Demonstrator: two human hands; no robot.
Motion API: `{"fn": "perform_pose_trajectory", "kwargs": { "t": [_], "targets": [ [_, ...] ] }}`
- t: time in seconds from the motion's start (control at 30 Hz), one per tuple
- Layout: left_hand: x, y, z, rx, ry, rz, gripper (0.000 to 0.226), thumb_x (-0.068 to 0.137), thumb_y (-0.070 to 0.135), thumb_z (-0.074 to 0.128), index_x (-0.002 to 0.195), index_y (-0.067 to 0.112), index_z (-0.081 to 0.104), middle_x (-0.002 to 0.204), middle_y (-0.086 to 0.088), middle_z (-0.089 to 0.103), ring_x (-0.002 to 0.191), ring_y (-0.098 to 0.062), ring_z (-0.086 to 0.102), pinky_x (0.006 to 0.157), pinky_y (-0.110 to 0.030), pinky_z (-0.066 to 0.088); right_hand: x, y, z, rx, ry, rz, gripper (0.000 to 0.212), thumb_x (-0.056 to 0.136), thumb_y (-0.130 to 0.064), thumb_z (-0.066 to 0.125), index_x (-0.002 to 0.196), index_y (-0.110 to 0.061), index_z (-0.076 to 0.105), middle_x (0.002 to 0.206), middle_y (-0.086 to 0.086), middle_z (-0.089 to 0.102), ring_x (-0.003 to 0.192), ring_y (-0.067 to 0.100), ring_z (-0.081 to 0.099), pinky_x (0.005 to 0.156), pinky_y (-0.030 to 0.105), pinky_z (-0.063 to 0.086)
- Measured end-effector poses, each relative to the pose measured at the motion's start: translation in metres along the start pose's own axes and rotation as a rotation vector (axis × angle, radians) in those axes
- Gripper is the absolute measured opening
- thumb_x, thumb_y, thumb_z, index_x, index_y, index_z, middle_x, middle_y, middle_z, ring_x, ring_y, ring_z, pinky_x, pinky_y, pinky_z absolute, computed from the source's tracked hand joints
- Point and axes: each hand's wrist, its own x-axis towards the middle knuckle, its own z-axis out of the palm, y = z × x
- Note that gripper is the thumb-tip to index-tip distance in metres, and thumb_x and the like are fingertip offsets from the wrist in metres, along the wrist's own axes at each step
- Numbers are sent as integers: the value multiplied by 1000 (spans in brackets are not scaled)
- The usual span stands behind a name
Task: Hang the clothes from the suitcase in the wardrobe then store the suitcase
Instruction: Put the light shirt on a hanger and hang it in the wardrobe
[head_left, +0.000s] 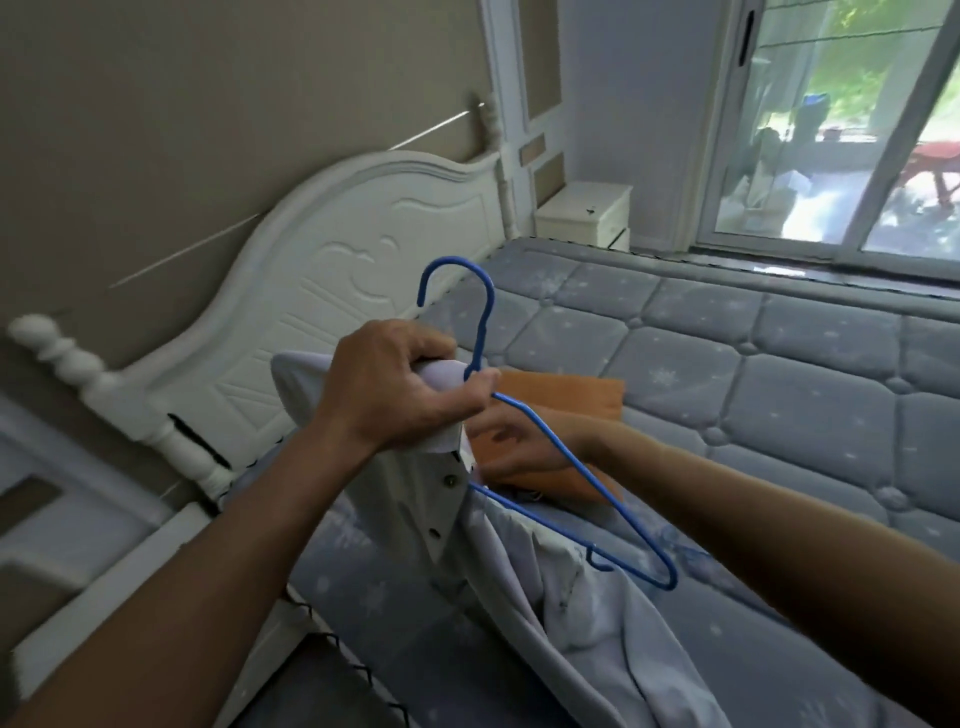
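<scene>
A pale grey button-up shirt hangs over the bed from my left hand, which is shut on its collar and on the neck of a blue wire hanger. The hanger's hook points up and its right shoulder sticks out bare to the right of the shirt. My right hand is just behind the shirt's collar, fingers curled at the fabric and the hanger wire; its grip is partly hidden. A folded orange garment lies on the mattress behind my hands. No suitcase or wardrobe is in view.
The grey-blue quilted mattress fills the right side. A white carved headboard stands at the left, with a white bedside cabinet in the far corner. A sliding glass window lies beyond the bed.
</scene>
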Motion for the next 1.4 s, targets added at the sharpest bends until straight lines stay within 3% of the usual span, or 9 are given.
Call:
{"fn": "perform_pose_trajectory", "kwargs": {
  "t": [0.2,0.33,0.43,0.6,0.7,0.93,1.13,1.3,1.4],
  "targets": [
    [-42,-31,-37,-10,35,-100,55,76,56,65,55,7,55,49,-7,46,48,-26,46,48,-40,42,57,0,47,-101,-40,-120,24,87,-23,68,79,-45,59,80,-10,62,81,15,62,79,52,53],
    [-73,-49,-66,-33,55,-137,53,78,52,66,54,6,54,51,-11,46,48,-29,46,47,-42,40,67,3,63,-301,5,-29,9,80,-31,66,85,-34,59,79,-12,53,75,12,52,72,37,47],
    [-98,-65,-92,-41,107,-195,53,78,51,65,55,4,55,53,-16,47,51,-34,47,48,-42,41,68,-6,73,-448,51,28,14,90,-27,68,96,-15,65,92,6,65,80,12,48,73,28,36],
    [-151,-92,-145,-26,206,-293,56,74,52,65,57,0,58,55,-18,50,50,-26,47,49,-37,41,72,-18,79,-452,127,56,32,80,-51,56,78,-22,68,69,-7,59,68,15,48,65,28,32],
    [-181,-105,-172,23,239,-330,54,75,54,64,58,2,62,54,-14,55,51,-29,55,49,-36,42,77,-19,80,-460,198,57,19,87,-42,70,79,-24,71,64,-15,50,65,13,50,64,28,36],
    [-235,-120,-218,113,414,-422,56,79,52,62,49,9,42,46,-8,35,44,-12,32,45,-31,34,94,-79,91,-529,352,-22,27,84,-39,64,72,-35,40,70,-9,51,72,26,60,63,42,48],
    [-280,-129,-254,183,481,-502,53,80,54,61,46,19,37,53,8,50,44,-16,41,41,-20,28,108,-166,83,-583,88,73,46,77,-63,60,93,-22,73,87,1,70,80,18,63,74,37,50],
    [-312,-129,-275,208,520,-532,52,84,40,69,47,22,37,53,11,51,46,-15,44,41,-17,27,122,-209,86,-539,6,82,28,98,-28,57,87,-7,72,89,15,68,75,18,55,67,32,39],
    [-331,-126,-285,263,521,-579,50,82,46,67,47,21,42,46,3,48,43,-15,44,45,-24,32,131,-221,100,-582,110,-45,25,99,-23,57,77,-13,64,76,6,60,67,13,51,64,31,36]
  ]
}}
